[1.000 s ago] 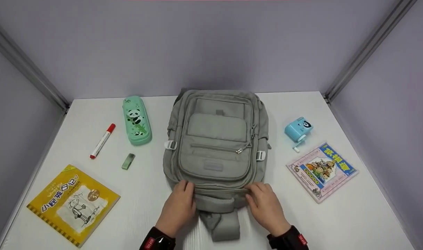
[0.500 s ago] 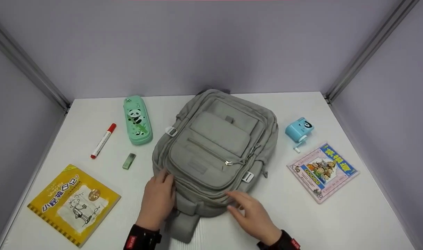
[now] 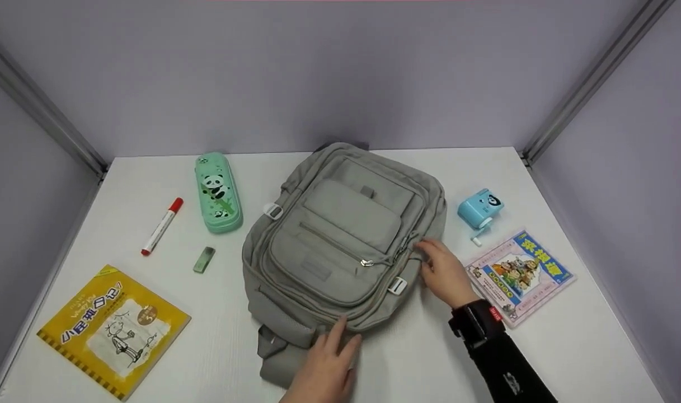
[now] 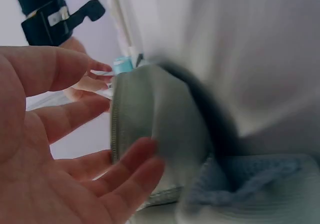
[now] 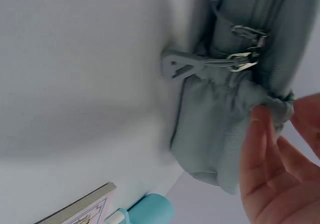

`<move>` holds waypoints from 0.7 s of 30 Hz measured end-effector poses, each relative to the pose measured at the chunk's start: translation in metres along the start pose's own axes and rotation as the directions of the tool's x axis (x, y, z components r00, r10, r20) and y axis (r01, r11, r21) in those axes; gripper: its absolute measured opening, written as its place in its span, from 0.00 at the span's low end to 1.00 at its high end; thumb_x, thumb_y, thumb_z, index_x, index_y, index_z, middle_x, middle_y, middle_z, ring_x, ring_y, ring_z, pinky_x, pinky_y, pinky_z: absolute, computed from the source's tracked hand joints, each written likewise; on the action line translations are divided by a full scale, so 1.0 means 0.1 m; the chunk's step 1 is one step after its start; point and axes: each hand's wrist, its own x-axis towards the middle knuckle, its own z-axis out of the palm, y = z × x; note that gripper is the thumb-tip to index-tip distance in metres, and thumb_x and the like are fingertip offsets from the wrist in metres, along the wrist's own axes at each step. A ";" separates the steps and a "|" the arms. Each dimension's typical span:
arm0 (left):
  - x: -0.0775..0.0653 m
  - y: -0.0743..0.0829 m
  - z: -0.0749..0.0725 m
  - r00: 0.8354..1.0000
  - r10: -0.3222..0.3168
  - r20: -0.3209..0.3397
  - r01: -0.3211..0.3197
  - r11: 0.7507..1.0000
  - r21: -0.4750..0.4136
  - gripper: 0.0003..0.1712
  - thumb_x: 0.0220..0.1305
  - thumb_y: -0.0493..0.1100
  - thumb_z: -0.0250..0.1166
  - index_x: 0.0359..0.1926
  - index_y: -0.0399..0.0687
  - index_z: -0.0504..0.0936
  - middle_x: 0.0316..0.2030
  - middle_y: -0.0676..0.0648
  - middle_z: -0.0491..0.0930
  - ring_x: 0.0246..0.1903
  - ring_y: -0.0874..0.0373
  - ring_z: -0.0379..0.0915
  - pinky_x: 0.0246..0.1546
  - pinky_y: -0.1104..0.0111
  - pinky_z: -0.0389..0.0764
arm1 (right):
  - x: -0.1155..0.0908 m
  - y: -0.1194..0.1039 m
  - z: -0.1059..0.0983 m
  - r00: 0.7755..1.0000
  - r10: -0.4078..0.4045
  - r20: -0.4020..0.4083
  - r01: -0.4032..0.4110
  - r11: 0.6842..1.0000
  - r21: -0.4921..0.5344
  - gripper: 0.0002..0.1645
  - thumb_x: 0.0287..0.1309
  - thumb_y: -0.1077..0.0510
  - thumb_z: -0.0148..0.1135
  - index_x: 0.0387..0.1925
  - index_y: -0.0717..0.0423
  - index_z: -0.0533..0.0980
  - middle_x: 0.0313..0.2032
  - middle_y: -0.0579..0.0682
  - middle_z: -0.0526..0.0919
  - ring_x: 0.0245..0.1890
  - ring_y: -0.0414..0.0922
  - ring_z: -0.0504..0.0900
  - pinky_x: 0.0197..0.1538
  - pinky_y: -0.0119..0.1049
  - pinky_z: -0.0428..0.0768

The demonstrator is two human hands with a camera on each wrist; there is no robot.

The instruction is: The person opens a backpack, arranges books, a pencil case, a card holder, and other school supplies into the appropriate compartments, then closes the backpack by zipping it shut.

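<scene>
Left hand (image 3: pixel 326 364): fingers extended and spread, at the near edge of the backpack. Yellow book (image 3: pixel 113 333): flat, left side of white table (image 3: pixel 217 324). Grey backpack (image 3: pixel 348 207): lying aslant mid-table, front pockets up. Right hand (image 3: pixel 445 274): pinching fabric at the backpack's right side. Pink book (image 3: pixel 520 277): flat, beside that hand. Farther: small green block (image 3: pixel 204 260), red-capped marker (image 3: pixel 162 226), blue cranked device (image 3: pixel 480 210), green panda case (image 3: pixel 218 193).

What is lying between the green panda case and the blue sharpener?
The grey backpack lies between the green panda case and the blue sharpener, with bare table on both sides of it; the head view shows this.
</scene>
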 end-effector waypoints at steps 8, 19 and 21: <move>0.01 -0.14 0.01 0.990 0.034 -0.137 -0.025 0.998 0.065 0.23 0.60 0.39 0.67 0.57 0.39 0.78 0.67 0.39 0.69 0.55 0.46 0.74 0.52 0.56 0.80 | -0.06 0.08 0.12 0.995 -0.062 -0.076 0.054 0.993 -0.105 0.17 0.55 0.70 0.60 0.48 0.60 0.80 0.52 0.59 0.82 0.55 0.59 0.81 0.58 0.53 0.78; 0.15 -0.54 -0.10 0.933 -0.082 -0.352 0.131 0.984 0.119 0.24 0.56 0.35 0.67 0.55 0.33 0.79 0.68 0.34 0.68 0.57 0.36 0.74 0.60 0.44 0.74 | -0.34 -0.13 0.32 0.996 -0.021 -0.082 0.017 0.999 -0.043 0.17 0.58 0.63 0.66 0.51 0.58 0.80 0.48 0.56 0.81 0.51 0.55 0.81 0.55 0.51 0.79; 0.17 -0.61 -0.12 0.922 -0.121 -0.369 0.175 0.978 0.116 0.27 0.55 0.35 0.68 0.57 0.32 0.78 0.69 0.33 0.65 0.59 0.34 0.72 0.61 0.41 0.72 | -0.41 -0.19 0.36 0.997 -0.019 -0.076 0.019 1.000 -0.008 0.19 0.59 0.62 0.67 0.53 0.58 0.80 0.48 0.55 0.80 0.50 0.53 0.81 0.54 0.51 0.79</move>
